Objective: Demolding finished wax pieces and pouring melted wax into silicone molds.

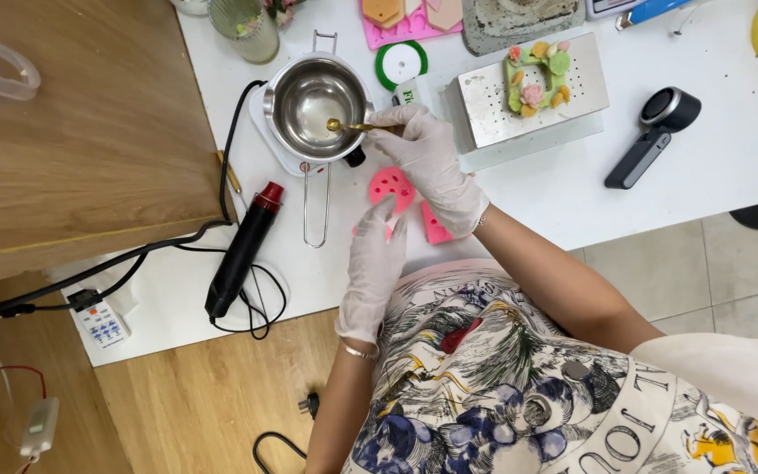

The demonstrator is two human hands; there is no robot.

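A white bench [677, 167] over a wood floor carries one steel melting pot [316, 101] near its far edge, on a small heater. The gloved right hand [427, 158] grips one gold spoon [353, 126], bowl dipped inside the pot as if scooping. The gloved left hand [375, 263] presses, fingers flat, on one pink mould [391, 186] at the near edge, seemingly steadying it.

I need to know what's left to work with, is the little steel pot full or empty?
Nearly empty: the steel pot shows its bare shiny bottom, with at most a thin clear film. The right hand holds a gold spoon in it.
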